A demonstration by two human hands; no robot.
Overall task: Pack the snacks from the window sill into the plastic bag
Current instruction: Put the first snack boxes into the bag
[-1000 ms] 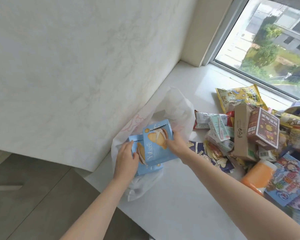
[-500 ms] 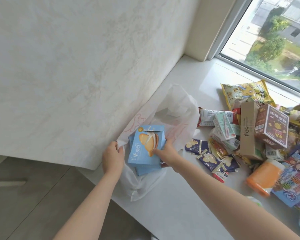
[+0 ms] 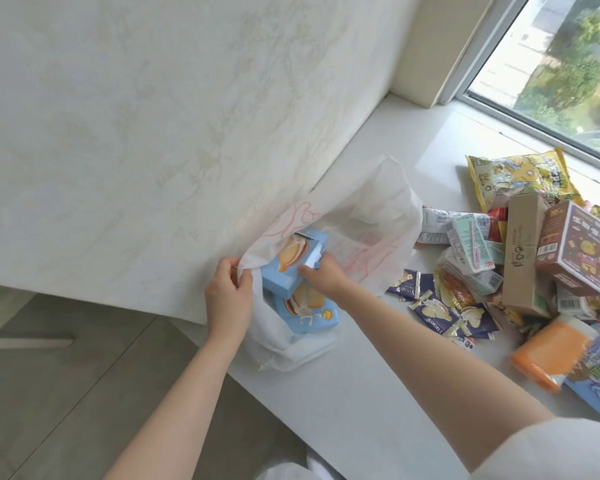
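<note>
Blue snack boxes going into a white plastic bag at the sill's left end

The left hand (image 3: pixel 227 299) pinches the rim of the plastic bag (image 3: pixel 371 216), holding its mouth up beside the marbled wall (image 3: pixel 153 133); inside the mouth, the right hand (image 3: pixel 321 277) grips the upper blue box (image 3: pixel 291 265), which lies tilted atop a lower blue box (image 3: pixel 309 311); to the right, on the white window sill (image 3: pixel 361 393), lie dark blue sachets (image 3: pixel 433 311), then a heap with a brown carton (image 3: pixel 523 251), a dark brown box (image 3: pixel 575 247), a yellow packet (image 3: pixel 520 174) and an orange pack (image 3: pixel 551 351).
</note>
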